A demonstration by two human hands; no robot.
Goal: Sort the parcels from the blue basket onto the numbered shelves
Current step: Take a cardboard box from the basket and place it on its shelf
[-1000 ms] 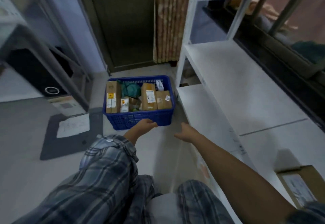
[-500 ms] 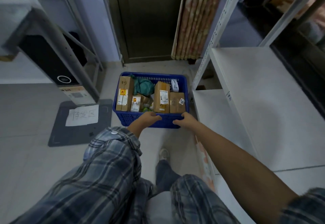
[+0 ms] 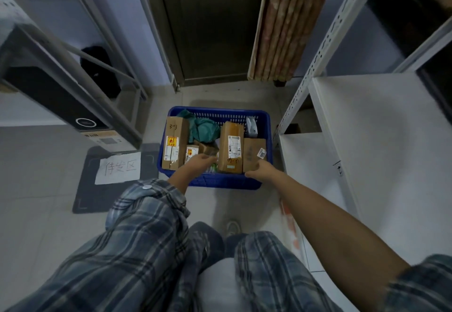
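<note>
The blue basket (image 3: 220, 111) stands on the floor in front of me, holding several parcels. At its left is a tall brown box marked 3-3 (image 3: 175, 145), behind it a teal bag (image 3: 204, 128). In the middle stands a tall brown box with a white label (image 3: 231, 145), and at the right lies a flat brown box (image 3: 252, 151). My left hand (image 3: 199, 163) reaches over the near rim, fingers spread at the small parcels (image 3: 191, 152) in the middle. My right hand (image 3: 263, 171) touches the near end of the flat brown box; its grip is unclear.
White metal shelves (image 3: 367, 140) run along the right, with a lower shelf (image 3: 308, 160) just beside the basket. A dark mat with a paper sign (image 3: 118, 167) lies left of the basket. A grey frame with a black device (image 3: 61, 106) stands at the left, a dark door (image 3: 212, 30) behind.
Both hands have moved forward from the basket's near rim to the parcels inside it. The view has tilted down and closer over the basket.
</note>
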